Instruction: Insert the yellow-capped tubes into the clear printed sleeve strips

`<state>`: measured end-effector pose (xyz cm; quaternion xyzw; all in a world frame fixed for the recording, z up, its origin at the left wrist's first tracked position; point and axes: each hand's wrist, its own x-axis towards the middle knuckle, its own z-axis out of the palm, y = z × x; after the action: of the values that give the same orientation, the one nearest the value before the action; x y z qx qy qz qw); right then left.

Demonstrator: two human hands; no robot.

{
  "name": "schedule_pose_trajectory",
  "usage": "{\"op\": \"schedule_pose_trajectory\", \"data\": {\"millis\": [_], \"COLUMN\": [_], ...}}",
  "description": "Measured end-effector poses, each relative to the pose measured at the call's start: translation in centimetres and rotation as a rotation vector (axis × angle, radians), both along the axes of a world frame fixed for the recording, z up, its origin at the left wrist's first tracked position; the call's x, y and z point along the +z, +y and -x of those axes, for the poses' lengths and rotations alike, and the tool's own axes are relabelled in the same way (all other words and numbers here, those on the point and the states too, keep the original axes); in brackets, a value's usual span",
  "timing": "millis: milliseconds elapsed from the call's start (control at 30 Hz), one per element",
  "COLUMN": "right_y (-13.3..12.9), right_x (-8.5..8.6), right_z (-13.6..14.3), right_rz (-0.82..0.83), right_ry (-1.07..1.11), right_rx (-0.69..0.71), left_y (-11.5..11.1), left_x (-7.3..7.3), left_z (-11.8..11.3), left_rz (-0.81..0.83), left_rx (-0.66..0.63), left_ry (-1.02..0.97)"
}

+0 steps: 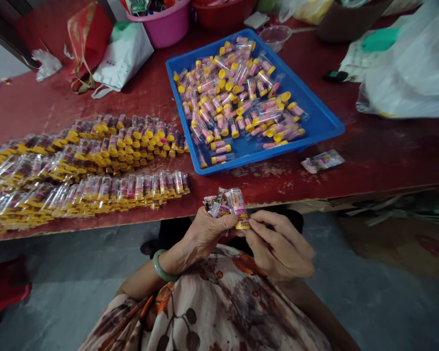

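The left hand (203, 231) curls around small, glossy printed plastic sleeves (237, 202); the right hand (283, 243), fingers bent, pinches one's yellow lower end. Beyond, on the dark-red counter (380, 158), a rectangular blue plastic tray (316, 126) holds yellow-capped clear tubes (225, 109).

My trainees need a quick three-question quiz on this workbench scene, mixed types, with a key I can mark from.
1. Multiple choice: Where do the jumbled yellow-capped tubes lie?
A) In a pink basin
B) In the blue tray
C) On the floor
2. True or false: The left hand holds printed pieces.
3. Fill the gap: The bangle is pale ____.

Key: 1. B; 2. True; 3. green
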<state>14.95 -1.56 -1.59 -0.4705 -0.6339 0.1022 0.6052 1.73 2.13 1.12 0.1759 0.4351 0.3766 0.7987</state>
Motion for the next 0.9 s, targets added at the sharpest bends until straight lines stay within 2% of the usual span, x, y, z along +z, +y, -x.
{"op": "schedule_pose_trajectory", "data": {"millis": [200,400,533,700,900], "right_y": [0.01,0.33,0.64,0.77,0.66], "right_x": [-0.15,-0.07,0.24,0.24,-0.05], "right_z": [0.14,0.19,0.14,0.02,0.02], "right_rz": [-0.005,-0.121,-0.132,-0.2,-0.176], "right_ry": [-0.031,-0.177,-0.217,-0.292,-0.344], "right_rx": [-0.021,-0.073,-0.049,-0.088,-0.135], "left_y": [-0.05,-0.16,-0.19,-0.06,-0.01], "left_x": [-0.07,-0.25,-0.08,0.0,-0.3], "left_z": [0.01,0.02,-0.04,-0.12,-0.02], "left_rz": [0.016,0.023,0.017,0.047,0.041], "left_rx": [0.008,0.016,0.035,0.038,0.061], "left_ry": [0.013,0.012,-0.008,-0.004,-0.003]}}
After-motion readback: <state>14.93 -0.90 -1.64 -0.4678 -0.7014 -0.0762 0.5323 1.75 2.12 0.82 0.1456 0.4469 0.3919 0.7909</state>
